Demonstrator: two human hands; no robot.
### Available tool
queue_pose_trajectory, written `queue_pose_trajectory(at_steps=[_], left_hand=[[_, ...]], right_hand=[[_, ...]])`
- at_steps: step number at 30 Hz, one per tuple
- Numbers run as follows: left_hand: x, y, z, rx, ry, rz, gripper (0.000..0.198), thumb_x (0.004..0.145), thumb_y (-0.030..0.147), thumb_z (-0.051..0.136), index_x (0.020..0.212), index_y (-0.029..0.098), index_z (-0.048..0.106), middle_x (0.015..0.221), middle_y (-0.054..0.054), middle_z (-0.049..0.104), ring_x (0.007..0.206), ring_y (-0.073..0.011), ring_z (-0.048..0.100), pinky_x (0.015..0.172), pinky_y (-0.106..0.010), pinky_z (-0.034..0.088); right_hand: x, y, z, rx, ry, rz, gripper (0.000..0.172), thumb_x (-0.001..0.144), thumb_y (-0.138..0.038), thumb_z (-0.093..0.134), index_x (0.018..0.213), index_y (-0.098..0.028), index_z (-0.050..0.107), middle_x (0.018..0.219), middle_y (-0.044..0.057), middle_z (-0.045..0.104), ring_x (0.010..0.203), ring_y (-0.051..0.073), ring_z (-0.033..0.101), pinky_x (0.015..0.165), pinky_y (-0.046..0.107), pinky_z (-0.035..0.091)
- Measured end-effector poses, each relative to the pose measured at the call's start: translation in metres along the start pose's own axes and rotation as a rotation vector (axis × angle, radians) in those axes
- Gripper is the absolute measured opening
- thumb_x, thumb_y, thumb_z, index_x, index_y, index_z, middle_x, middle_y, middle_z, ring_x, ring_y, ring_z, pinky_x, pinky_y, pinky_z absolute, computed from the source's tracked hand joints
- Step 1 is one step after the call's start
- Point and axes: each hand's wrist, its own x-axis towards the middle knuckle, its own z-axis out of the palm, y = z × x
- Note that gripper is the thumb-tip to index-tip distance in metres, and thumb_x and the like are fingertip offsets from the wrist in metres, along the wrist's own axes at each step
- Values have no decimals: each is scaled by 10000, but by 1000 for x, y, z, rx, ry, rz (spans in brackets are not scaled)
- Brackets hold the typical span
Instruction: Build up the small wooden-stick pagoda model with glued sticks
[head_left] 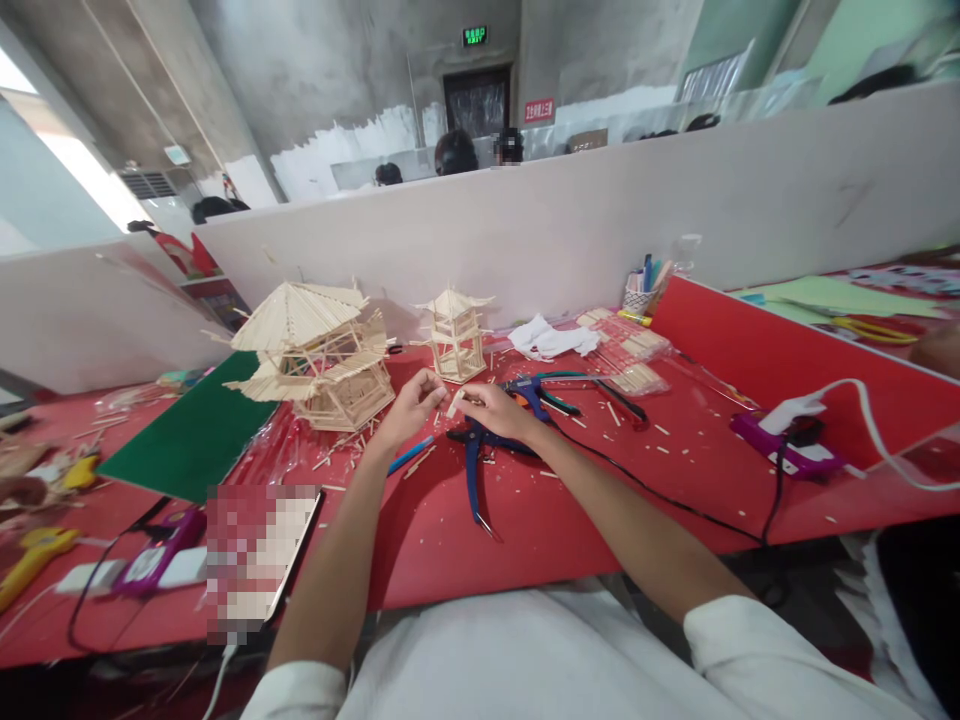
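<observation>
Both of my hands meet over the middle of the red table, just in front of a small pavilion model (457,342) made of thin wooden sticks. My right hand (495,412) pinches a small pale wooden piece (455,403) between thumb and finger. Beside it, my left hand (412,408) has its fingertips pressed together; anything in them is too small to make out. A larger stick pavilion model (330,365) stands left of my hands. Below my right hand lie blue-handled pliers (472,470), and a blue glue gun (531,393) rests behind it. A blue pen (410,455) lies under my left forearm.
Stick scraps litter the red table (585,540). A blurred-out flat device (270,560) and purple power strip (161,550) sit left; another purple strip (787,448) sits right. Bagged sticks (637,375), crumpled tissue (551,338) and a pen holder (639,290) stand near the partition (540,235).
</observation>
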Motion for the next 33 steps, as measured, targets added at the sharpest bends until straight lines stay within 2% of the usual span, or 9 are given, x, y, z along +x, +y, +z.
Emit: queue_pose_trajectory(at_steps=[4, 7, 10, 18, 25, 33], left_hand=[[0, 0, -3, -11, 102, 22, 302, 791, 368, 709, 884, 198, 478, 822, 8, 595, 753, -117, 560, 721, -247, 456], [-1, 1, -4, 4, 109, 16, 316, 771, 346, 727, 916, 196, 489, 865, -14, 639, 816, -138, 599, 768, -266, 473], [-1, 5, -4, 60, 127, 6, 310, 767, 368, 730, 911, 190, 521, 818, -1, 620, 756, -131, 579, 716, -254, 466], [0, 7, 4, 199, 36, 22, 215, 782, 357, 706, 817, 166, 613, 784, -7, 630, 716, -132, 563, 705, -262, 463], [2, 0, 4, 208, 58, 1, 223, 817, 374, 665, 771, 159, 629, 694, 6, 600, 627, -121, 508, 637, -257, 430], [3, -12, 6, 345, 80, 68, 190, 901, 325, 557, 841, 160, 628, 749, -9, 622, 691, -138, 536, 680, -255, 412]], right_hand=[[1, 0, -1, 24, 81, -6, 337, 929, -444, 531, 840, -142, 651, 749, 6, 601, 727, 154, 517, 689, 254, 398], [2, 1, -3, 35, 146, -4, 347, 910, -465, 548, 810, -145, 639, 732, -5, 582, 697, 143, 497, 672, 252, 383], [2, 0, -5, 58, 178, 16, 367, 894, -493, 556, 795, -148, 635, 705, -11, 575, 669, 139, 482, 656, 254, 380], [3, 4, -3, 75, 214, -7, 334, 882, -454, 577, 775, -148, 656, 737, 2, 609, 709, 151, 520, 681, 257, 381], [2, 4, -2, 42, 222, 17, 341, 875, -456, 580, 816, -139, 689, 715, 8, 611, 684, 153, 519, 636, 245, 374], [3, 7, -1, 33, 268, 70, 323, 843, -436, 596, 840, -135, 714, 769, 28, 668, 704, 162, 552, 646, 247, 397]])
